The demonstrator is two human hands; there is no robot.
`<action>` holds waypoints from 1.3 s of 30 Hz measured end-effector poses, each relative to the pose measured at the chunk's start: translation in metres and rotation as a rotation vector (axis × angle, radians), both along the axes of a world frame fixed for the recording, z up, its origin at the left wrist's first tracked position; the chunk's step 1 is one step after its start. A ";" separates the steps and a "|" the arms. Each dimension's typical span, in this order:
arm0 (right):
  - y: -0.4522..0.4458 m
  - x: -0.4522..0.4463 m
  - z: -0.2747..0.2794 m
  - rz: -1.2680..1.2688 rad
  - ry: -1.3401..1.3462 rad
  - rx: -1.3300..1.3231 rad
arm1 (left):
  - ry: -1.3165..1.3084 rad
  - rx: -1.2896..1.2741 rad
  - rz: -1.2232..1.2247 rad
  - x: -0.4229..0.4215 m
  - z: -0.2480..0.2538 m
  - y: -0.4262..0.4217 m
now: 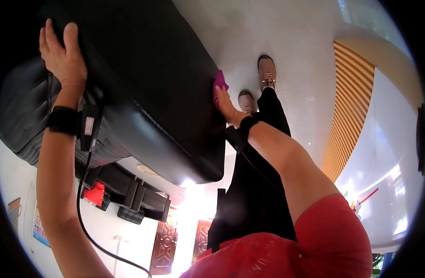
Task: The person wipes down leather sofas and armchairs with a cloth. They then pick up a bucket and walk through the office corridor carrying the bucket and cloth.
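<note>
A: Head view: where is the cloth?
B: The purple cloth [219,82] lies against the right edge of the black couch [170,88], under the right hand [225,104].

A: State of that hand's fingers?
B: Laid along the cloth; whether they pinch it cannot be told.

A: And the left hand [64,60]?
B: At the couch's left side, thumb and fingers apart, holding nothing visible; contact is unclear.

A: Any container?
B: Possibly one: a red item [94,193] by the far black chairs [129,189], at left. Whether it is a bag, and its contents, cannot be told.

A: Right of the couch?
B: Two brown shoes [266,72] on the pale floor [300,69].
</note>
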State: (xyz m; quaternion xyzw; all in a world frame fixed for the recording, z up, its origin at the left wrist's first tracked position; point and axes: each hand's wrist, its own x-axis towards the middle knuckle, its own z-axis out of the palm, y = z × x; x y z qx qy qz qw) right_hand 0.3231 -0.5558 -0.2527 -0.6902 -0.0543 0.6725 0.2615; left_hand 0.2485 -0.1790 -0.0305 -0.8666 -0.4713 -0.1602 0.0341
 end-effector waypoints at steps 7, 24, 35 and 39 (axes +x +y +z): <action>0.019 0.016 0.183 0.054 0.057 0.310 | -0.015 0.054 0.006 -0.002 -0.008 0.002; 0.083 0.032 0.239 0.382 -0.369 0.992 | 0.007 0.062 0.062 0.005 -0.006 -0.010; 0.240 0.053 0.194 0.019 0.124 0.712 | 0.017 0.036 0.102 0.012 -0.003 -0.014; 0.191 0.046 0.208 0.028 0.019 0.709 | 0.033 0.018 0.152 0.016 -0.001 -0.017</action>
